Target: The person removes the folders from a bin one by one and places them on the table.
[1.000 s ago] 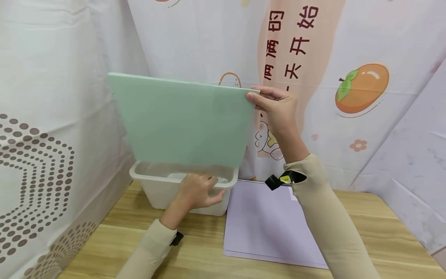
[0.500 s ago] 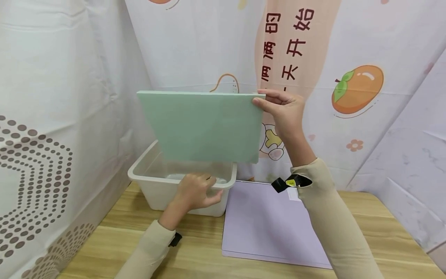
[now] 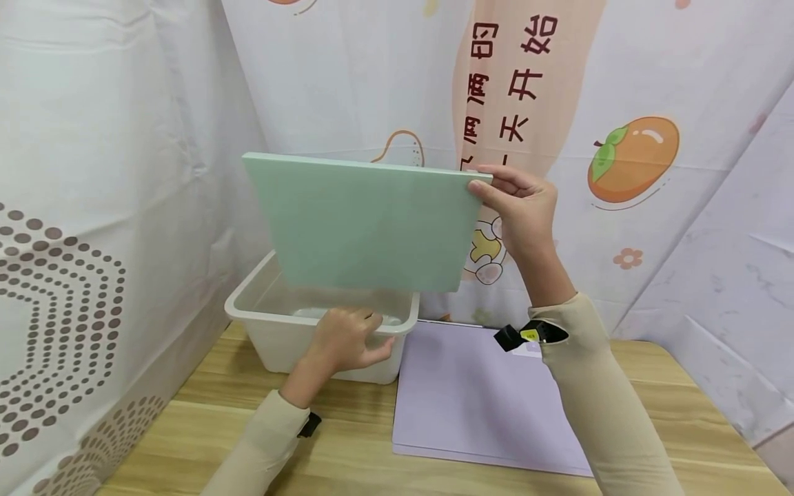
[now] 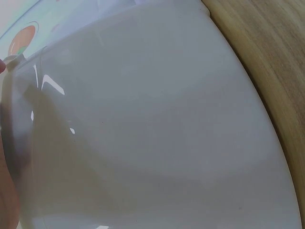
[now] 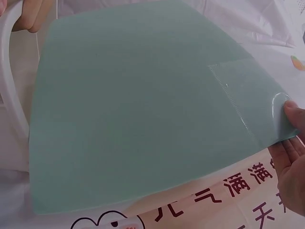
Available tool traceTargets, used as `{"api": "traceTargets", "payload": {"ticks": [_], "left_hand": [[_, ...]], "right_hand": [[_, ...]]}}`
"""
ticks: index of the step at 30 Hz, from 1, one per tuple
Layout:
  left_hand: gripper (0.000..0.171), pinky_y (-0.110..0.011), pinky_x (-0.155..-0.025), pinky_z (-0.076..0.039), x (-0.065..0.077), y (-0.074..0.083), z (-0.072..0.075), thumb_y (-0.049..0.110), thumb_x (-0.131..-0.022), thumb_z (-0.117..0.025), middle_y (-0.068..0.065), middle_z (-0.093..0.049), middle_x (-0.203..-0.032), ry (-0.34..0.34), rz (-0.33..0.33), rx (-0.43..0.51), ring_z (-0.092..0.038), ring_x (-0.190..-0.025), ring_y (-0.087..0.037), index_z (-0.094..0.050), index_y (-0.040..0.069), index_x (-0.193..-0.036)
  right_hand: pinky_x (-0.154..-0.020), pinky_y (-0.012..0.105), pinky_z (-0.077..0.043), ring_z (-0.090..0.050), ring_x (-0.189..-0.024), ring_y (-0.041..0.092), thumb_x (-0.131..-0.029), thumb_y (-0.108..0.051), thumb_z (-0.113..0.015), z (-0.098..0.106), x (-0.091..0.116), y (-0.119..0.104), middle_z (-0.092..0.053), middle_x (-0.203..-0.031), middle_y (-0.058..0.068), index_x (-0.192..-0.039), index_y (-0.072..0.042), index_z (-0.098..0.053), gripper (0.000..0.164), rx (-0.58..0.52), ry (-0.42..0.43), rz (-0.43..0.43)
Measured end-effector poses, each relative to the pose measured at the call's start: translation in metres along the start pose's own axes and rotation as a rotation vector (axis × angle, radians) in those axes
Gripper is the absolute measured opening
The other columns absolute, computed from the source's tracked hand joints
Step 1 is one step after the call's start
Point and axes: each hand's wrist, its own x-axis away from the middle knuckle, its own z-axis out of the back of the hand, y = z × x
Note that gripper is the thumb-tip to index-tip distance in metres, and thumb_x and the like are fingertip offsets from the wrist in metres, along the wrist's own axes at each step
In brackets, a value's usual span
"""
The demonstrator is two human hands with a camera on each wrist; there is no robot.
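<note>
right fingers: thumb [image 3: 485,195] on the near face of the green board [image 3: 362,224], the other fingers behind it, pinching the top right corner. Wrist view shows the thumb tip [image 5: 291,114] on that corner, palm just past the edge.
right hand [image 3: 520,210]: raised in front of the curtain [image 3: 620,83], sleeve [image 3: 595,406] running down to the table.
board: held in the air, nearly upright, top edge sloping slightly down toward the right hand; no other support. Its lower edge hangs just above the bin [image 3: 273,337], over the open top, not touching it as far as the head view shows. All of the board lies left of the pinching fingers.
left fingers: curled over the bin's front rim [image 3: 372,329], thumb on the outer wall.
left hand [image 3: 344,341]: grips that rim near the bin's right front corner, below the board and apart from it. Left wrist view shows only the bin wall [image 4: 152,119] close up and a strip of table [image 4: 276,62].
bin: white, translucent, stands on the wooden table [image 3: 347,441] at the back left, against the curtain.
mat [image 3: 471,406]: lilac, flat on the table just right of the bin, under the right forearm.
</note>
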Motion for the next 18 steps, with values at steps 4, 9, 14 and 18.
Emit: {"api": "traceTargets", "payload": {"ticks": [4,9,14,18], "left_hand": [[0.042,-0.019,-0.043,-0.015,0.0,0.0,0.0,0.05,-0.089,-0.05,0.006,-0.045,-0.057,0.006,-0.003,0.003,-0.019,-0.049,-0.004,-0.055,0.016,-0.065],[0.041,-0.019,-0.043,-0.016,0.001,0.0,0.0,0.049,-0.089,-0.05,0.006,-0.046,-0.058,0.017,-0.005,0.004,-0.022,-0.048,-0.005,-0.055,0.016,-0.065],[0.04,-0.019,-0.043,-0.016,0.001,0.0,0.0,0.049,-0.087,-0.052,0.006,-0.046,-0.058,0.025,-0.007,0.001,-0.021,-0.048,-0.005,-0.055,0.016,-0.065],[0.039,-0.019,-0.043,-0.016,0.001,-0.001,0.0,0.049,-0.087,-0.052,0.006,-0.045,-0.058,0.026,-0.007,0.001,-0.021,-0.048,-0.005,-0.054,0.016,-0.065]], "right_hand": [[-0.074,0.029,-0.061,-0.074,-0.074,0.016,-0.077,0.011,-0.082,0.004,0.002,0.001,-0.077,-0.081,0.007,-0.098,0.005,-0.078,0.022,-0.002,0.028,0.007],[-0.072,0.027,-0.061,-0.072,-0.071,0.014,-0.077,0.011,-0.082,0.008,0.004,0.004,-0.077,-0.08,0.006,-0.098,0.003,-0.079,0.023,-0.003,0.055,0.02],[-0.07,0.026,-0.06,-0.071,-0.07,0.013,-0.076,0.013,-0.082,0.012,0.005,0.006,-0.078,-0.083,0.006,-0.099,0.005,-0.078,0.025,0.027,0.067,0.087],[-0.067,0.023,-0.058,-0.065,-0.064,0.011,-0.074,0.014,-0.082,0.013,0.006,0.006,-0.079,-0.084,0.006,-0.098,0.007,-0.078,0.025,0.043,0.076,0.145]]}}
